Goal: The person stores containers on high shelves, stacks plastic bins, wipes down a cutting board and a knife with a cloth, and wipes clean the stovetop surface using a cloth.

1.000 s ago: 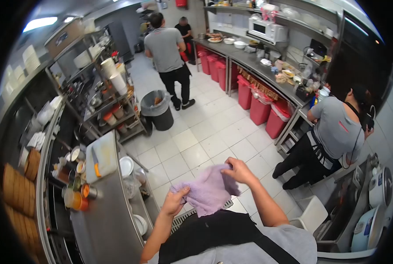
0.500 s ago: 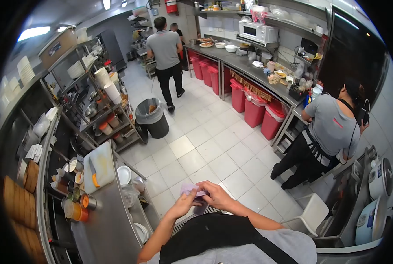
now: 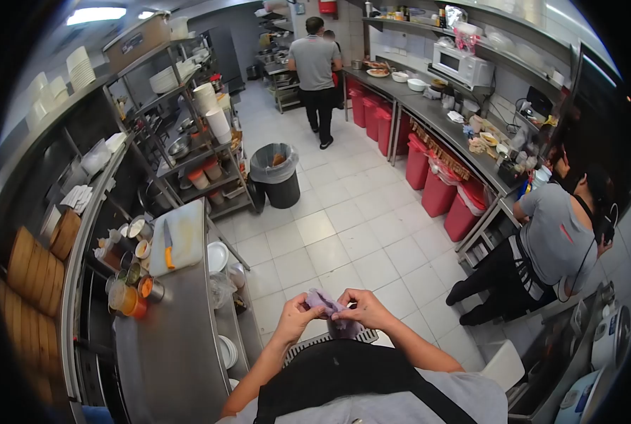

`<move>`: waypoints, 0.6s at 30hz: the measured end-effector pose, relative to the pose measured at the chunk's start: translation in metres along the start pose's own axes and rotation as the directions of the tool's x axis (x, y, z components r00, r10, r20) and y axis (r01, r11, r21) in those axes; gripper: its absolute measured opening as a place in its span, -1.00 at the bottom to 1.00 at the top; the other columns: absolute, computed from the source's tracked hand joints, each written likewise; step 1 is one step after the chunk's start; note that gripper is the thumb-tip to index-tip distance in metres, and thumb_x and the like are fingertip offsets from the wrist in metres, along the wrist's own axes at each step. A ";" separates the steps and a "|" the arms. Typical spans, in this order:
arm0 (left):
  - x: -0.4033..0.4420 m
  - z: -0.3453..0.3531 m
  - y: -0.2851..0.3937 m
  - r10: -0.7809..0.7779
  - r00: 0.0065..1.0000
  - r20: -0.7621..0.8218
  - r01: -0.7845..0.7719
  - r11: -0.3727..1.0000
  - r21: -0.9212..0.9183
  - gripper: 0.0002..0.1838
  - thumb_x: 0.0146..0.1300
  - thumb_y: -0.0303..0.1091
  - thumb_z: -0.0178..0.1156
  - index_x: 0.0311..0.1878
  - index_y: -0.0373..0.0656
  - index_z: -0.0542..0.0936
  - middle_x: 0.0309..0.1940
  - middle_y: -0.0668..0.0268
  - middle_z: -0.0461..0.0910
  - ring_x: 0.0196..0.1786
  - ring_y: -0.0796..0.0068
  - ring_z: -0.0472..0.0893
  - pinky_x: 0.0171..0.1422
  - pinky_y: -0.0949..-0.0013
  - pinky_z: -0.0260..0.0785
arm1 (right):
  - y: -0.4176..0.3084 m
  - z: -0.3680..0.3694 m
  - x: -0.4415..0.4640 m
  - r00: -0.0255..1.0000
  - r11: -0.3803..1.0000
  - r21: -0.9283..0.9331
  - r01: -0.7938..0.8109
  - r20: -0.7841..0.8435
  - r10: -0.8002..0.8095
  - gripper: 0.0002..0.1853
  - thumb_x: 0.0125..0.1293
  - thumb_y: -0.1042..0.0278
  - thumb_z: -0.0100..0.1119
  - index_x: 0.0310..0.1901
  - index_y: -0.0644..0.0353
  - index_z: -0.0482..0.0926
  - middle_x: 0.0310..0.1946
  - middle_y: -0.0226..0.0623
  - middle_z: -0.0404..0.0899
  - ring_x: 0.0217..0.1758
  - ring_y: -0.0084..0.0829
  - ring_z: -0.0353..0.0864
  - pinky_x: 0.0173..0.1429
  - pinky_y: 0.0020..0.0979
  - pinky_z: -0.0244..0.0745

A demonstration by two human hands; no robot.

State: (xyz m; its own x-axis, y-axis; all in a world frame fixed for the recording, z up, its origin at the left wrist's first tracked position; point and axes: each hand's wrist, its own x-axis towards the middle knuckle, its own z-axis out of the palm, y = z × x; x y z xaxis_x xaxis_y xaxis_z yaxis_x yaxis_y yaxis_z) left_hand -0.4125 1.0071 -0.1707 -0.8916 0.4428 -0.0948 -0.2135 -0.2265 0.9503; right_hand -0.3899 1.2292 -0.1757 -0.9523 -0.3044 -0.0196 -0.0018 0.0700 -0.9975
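A crumpled purple cloth [image 3: 322, 300] is bunched up in front of the black apron, its lower part hanging down in shadow. My left hand [image 3: 298, 316] pinches it from the left, fingers closed on its edge. From the right, my right hand [image 3: 364, 309] grips the same cloth between thumb and fingers. Both hands are close together, with the cloth between them. Below the cloth is a slotted grate [image 3: 298, 351], partly hidden by the apron.
At left, a steel counter [image 3: 170, 332] bears a cutting board [image 3: 187, 237] with an orange-handled knife. A bin [image 3: 282, 191] stands ahead. One person [image 3: 314, 67] is far ahead; another [image 3: 556, 226] is at right. Red bins [image 3: 439, 194] line the right counter. A white chair [image 3: 504, 367] is at lower right.
The cloth, spread out one second ago, was then gathered up and now shows a little more between my hands. My hands came together. The person ahead has walked farther away. The view has shifted.
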 end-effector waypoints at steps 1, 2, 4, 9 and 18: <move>0.000 -0.003 -0.001 0.012 1.000 -0.027 -0.013 0.999 -0.037 -0.82 0.31 -0.53 0.25 -0.07 -0.36 0.53 -0.23 0.19 0.66 -0.13 0.46 0.67 0.04 0.33 0.58 | 0.002 0.000 0.001 0.998 0.998 0.010 0.061 0.001 -0.061 -0.76 0.24 0.33 0.41 -0.39 0.22 0.51 -0.40 -0.40 0.61 -0.34 -0.65 0.53 -0.24 -0.53 0.45; 0.000 -0.008 -0.003 0.021 0.998 -0.055 -0.025 0.997 -0.074 -0.82 0.30 -0.54 0.23 -0.07 -0.35 0.51 -0.21 0.19 0.65 -0.12 0.46 0.67 0.06 0.32 0.58 | 0.003 -0.003 0.000 0.999 0.991 0.122 -0.047 0.027 0.044 -0.78 0.27 0.35 0.38 -0.34 0.18 0.49 -0.43 -0.44 0.58 -0.35 -0.68 0.51 -0.26 -0.57 0.41; -0.002 -0.016 -0.003 0.056 0.991 -0.123 -0.071 0.990 -0.124 -0.84 0.29 -0.60 0.15 -0.10 -0.30 0.44 -0.19 0.22 0.61 -0.16 0.50 0.65 -0.01 0.39 0.56 | 0.002 -0.007 -0.001 0.998 0.978 0.202 -0.047 -0.026 0.053 -0.80 0.30 0.37 0.35 -0.29 0.18 0.48 -0.42 -0.46 0.57 -0.33 -0.69 0.51 -0.26 -0.57 0.40; -0.008 -0.057 0.022 0.196 0.952 -0.234 -0.201 0.980 0.003 -0.75 0.21 -0.63 0.13 -0.05 -0.19 0.41 -0.27 0.35 0.55 -0.26 0.58 0.56 -0.14 0.47 0.45 | 0.000 -0.042 -0.001 0.974 0.987 0.123 0.102 -0.213 -0.074 -0.91 0.34 0.48 0.20 -0.20 0.22 0.49 -0.35 -0.47 0.56 -0.31 -0.70 0.52 -0.23 -0.59 0.42; 0.053 -0.037 0.152 0.278 0.961 -0.004 -0.270 0.931 -0.246 -0.59 0.49 -0.20 0.06 0.29 -0.21 0.39 -0.04 0.31 0.60 -0.03 0.53 0.58 0.15 0.31 0.45 | -0.075 -0.135 0.060 0.959 0.762 0.584 0.280 -0.126 -0.255 -0.43 0.51 -0.10 -0.07 0.32 0.19 0.35 0.19 -0.15 0.49 0.21 -0.33 0.51 0.28 -0.28 0.43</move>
State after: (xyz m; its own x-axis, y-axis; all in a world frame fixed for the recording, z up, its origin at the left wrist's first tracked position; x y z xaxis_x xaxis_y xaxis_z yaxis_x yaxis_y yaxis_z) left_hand -0.5074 0.9639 -0.0421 -0.9176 0.3588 0.1714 -0.0562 -0.5438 0.8373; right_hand -0.4879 1.3344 -0.0931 -0.9509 -0.1897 0.2444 -0.0897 -0.5869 -0.8047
